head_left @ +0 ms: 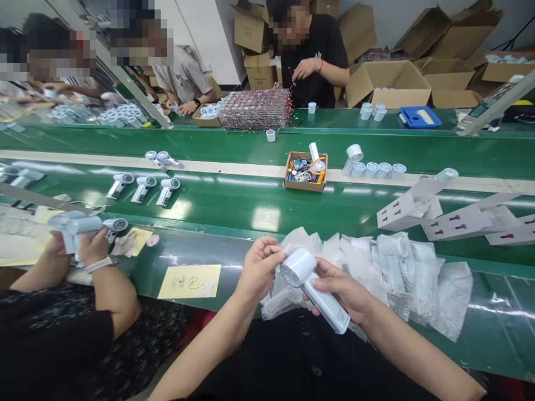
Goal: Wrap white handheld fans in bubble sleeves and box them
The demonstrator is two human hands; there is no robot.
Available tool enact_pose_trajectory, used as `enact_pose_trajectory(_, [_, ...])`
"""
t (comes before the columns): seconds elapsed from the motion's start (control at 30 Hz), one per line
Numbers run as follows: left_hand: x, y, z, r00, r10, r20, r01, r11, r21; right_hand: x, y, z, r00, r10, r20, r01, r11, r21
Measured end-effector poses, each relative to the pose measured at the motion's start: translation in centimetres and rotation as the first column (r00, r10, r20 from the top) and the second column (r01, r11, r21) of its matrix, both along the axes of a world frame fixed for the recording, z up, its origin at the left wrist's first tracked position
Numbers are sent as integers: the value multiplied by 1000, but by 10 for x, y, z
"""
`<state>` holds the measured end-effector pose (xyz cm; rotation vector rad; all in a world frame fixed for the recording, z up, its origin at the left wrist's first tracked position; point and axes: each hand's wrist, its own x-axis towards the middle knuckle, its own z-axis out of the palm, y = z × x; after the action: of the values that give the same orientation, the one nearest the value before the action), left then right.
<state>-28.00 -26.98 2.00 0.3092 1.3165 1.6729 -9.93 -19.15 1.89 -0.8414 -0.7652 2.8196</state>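
Note:
A pale blue-white handheld fan (326, 303) is tilted in front of me, its round head at the upper left and its handle pointing down to the right. My right hand (340, 287) is wrapped round the handle just below the head. At the head's upper left edge, my left hand (261, 270) has thumb and fingers pressed together; what lies between them, perhaps the edge of a clear bag, is too small to name surely. Bubble-wrap bags (390, 267) lie beneath and to the right of my hands, several of them looking filled.
A co-worker's hands (94, 248) hold fans at the left. A yellow paper (188, 282) lies left of my arm. Beyond are a green belt (234, 195), a small box of parts (305, 186), several fans and white printed boxes (407, 211).

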Motion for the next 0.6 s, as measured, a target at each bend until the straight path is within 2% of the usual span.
enact_pose_trajectory(0.13, [9, -8, -2, 998, -56, 7, 55, 997, 49, 9, -3, 1, 999, -39, -8, 39, 999, -35])
enact_pose_trajectory(0.27, [11, -14, -9, 947, -222, 231, 226, 974, 11, 16, -7, 0, 999, -36, -9, 36, 999, -12])
enact_pose_trajectory(0.33, [10, -15, -13, 910, -294, 292, 308, 952, -2, 21, -11, -2, 999, -40, 4, 40, 999, -2])
enact_pose_trajectory(0.5, [10, -17, -20, 853, -429, 297, 448, 894, 6, 34, -16, -6, 999, 2, -34, -2, 1000, -1])
enact_pose_trajectory(0.6, [11, -15, -21, 885, -402, 233, 421, 906, -36, 39, -15, -8, 997, 10, -76, -7, 999, 42])
